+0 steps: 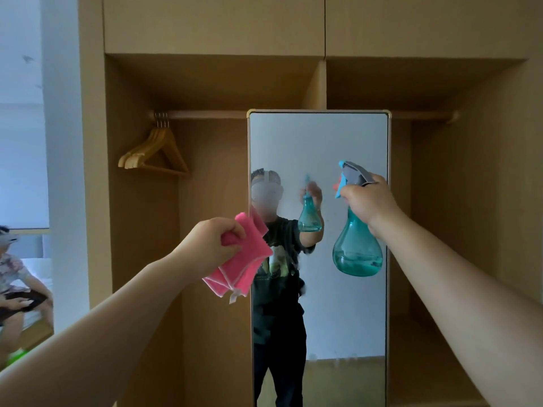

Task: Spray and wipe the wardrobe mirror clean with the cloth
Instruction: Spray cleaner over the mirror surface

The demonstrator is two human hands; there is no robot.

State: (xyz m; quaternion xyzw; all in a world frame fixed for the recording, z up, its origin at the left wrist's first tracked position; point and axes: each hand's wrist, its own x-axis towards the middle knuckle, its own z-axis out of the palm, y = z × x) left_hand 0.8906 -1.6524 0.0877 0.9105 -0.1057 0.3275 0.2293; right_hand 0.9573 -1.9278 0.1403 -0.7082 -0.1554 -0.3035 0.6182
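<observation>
Head view: a tall mirror (338,148) in a pale metal frame stands upright in the middle of an open wooden wardrobe (214,30), its top edge level with the hanging rail (205,114). The right hand (368,202) is curled tight around the neck of a teal spray bottle (357,254), held up in front of the mirror's right edge, nozzle toward the glass. The left hand (213,245) pinches a folded pink cloth (244,259) between thumb and bunched fingers, just at the mirror's left edge, hanging free. Wooden hangers (155,152) hang at the rail's left end. The glass reflects the person, bottle raised.
</observation>
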